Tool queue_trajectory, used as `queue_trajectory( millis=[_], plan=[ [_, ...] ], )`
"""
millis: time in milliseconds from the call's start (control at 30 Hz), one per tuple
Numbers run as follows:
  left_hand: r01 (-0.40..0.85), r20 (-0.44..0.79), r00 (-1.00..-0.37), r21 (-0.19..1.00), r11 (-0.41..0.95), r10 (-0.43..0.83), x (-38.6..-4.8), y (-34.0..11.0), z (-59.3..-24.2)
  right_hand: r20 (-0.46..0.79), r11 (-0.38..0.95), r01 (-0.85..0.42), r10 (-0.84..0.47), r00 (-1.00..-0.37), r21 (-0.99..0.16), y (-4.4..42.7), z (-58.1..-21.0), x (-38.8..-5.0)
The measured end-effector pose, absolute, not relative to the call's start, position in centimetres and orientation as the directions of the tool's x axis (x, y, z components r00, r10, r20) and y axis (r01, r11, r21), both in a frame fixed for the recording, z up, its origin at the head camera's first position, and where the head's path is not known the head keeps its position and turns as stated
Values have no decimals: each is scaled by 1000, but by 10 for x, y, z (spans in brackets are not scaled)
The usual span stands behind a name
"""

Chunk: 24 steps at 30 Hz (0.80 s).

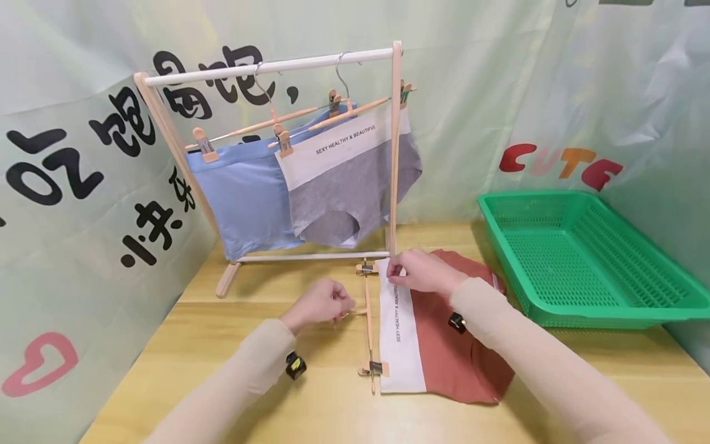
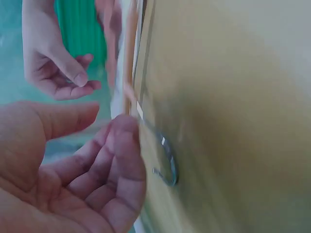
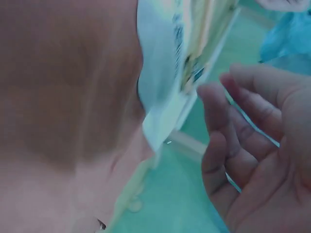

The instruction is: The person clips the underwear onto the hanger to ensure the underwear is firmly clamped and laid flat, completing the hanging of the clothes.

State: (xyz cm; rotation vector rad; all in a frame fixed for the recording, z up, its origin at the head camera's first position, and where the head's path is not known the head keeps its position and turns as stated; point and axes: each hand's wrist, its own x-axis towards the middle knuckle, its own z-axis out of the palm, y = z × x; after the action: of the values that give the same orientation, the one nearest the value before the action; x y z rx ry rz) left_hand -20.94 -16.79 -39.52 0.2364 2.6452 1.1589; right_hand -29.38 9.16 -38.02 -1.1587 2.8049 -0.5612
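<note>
Rust-red briefs (image 1: 449, 351) with a white lettered waistband (image 1: 400, 361) lie flat on the table, the waistband facing left. A clip hanger (image 1: 368, 327) lies along that edge, with one clip (image 1: 377, 368) at the near end of the waistband and another (image 1: 367, 269) by its far end. My left hand (image 1: 322, 302) is beside the hanger's hook (image 2: 170, 165), fingers loosely bent and thumb apart from them. Over the far end of the waistband hovers my right hand (image 1: 424, 271); the right wrist view shows nothing between its relaxed fingers (image 3: 216, 116).
Behind stands a wooden rack (image 1: 395, 154) on which blue briefs (image 1: 244, 191) and grey briefs (image 1: 338, 185) hang from clip hangers. A green plastic basket (image 1: 499, 231) sits at the right. Printed cloth (image 1: 444, 123) walls the table (image 1: 222, 345) in.
</note>
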Motion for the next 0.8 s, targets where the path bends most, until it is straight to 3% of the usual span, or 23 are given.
queue_trajectory(
  millis=[167, 300, 800],
  plan=[
    [41, -48, -994, 685, 728, 101, -248, -162, -409, 99, 745, -624, -620, -778, -237, 74, -399, -320],
    [-36, -74, -997, 722, 691, 25, -264, -157, -419, 138, 770, -620, -604, -785, -153, 61, -410, -326],
    [-118, -111, -993, 845, 521, -44, -305, -145, -420, 203, 791, -609, -607, -768, 58, 36, -400, -341]
  ],
)
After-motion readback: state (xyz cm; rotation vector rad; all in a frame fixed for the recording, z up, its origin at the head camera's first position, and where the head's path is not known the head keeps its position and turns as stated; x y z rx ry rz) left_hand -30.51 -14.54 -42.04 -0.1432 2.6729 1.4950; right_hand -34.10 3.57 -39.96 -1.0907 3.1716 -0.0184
